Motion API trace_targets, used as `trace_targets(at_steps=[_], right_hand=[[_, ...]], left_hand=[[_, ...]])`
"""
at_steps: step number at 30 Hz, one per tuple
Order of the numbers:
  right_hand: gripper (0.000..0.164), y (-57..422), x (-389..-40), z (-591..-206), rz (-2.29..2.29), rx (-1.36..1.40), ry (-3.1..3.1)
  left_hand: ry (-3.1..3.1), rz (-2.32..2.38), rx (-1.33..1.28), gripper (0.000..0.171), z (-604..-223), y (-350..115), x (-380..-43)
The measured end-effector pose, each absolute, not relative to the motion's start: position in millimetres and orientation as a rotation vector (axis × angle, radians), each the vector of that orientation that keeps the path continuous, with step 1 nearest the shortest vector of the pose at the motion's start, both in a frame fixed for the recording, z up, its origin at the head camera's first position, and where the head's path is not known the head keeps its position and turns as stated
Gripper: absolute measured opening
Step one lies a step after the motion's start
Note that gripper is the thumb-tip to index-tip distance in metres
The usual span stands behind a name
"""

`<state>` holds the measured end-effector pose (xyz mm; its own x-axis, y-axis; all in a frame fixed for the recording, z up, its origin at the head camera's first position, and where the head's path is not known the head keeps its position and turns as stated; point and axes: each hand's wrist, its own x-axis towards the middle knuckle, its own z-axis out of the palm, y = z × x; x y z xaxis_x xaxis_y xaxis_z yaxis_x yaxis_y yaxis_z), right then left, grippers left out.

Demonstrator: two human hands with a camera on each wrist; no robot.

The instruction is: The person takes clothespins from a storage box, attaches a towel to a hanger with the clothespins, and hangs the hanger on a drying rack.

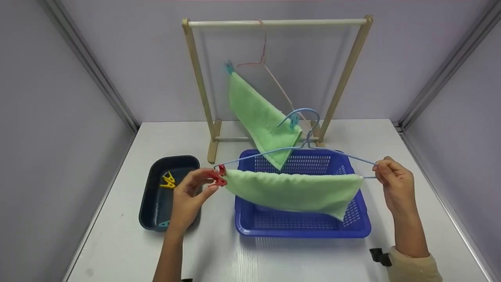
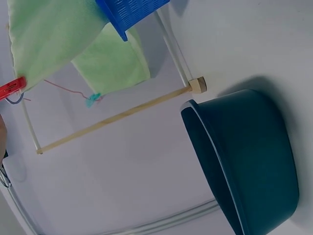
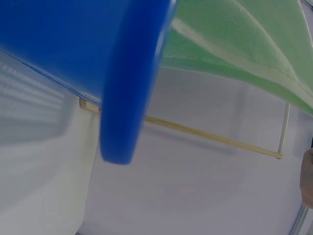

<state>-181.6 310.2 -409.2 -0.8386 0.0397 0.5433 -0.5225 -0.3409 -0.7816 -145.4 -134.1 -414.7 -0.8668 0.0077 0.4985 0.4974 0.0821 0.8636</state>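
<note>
A light green cloth [image 1: 293,191] hangs over the bottom bar of a blue hanger [image 1: 306,109], held up over the blue basket. My left hand [image 1: 187,199] pinches a red clothespin [image 1: 218,180] at the hanger's left end, by the cloth's corner. In the left wrist view the red clothespin [image 2: 13,88] sits at the cloth's edge. With curled fingers my right hand [image 1: 396,184] grips the hanger's right end. Only a sliver of the right hand [image 3: 307,178] shows in its wrist view.
Below the cloth stands a blue basket [image 1: 303,234]. A dark tub [image 1: 146,207] at left holds yellow clothespins [image 1: 168,181] and a teal one [image 1: 164,223]. Behind, a rack [image 1: 274,23] carries a pink hanger [image 1: 278,85] with another green cloth [image 1: 254,105], clipped and hanging aslant.
</note>
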Motion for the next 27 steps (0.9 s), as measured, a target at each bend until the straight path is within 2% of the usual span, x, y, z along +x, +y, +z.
trace_targets(at_steps=[27], right_hand=[[0.019, 307.2, -184.5, -407.1, 2.234, 0.648, -1.547]], left_hand=[[-2.023, -1.88, -0.641, 0.034, -412.4, -110.7, -140.4]])
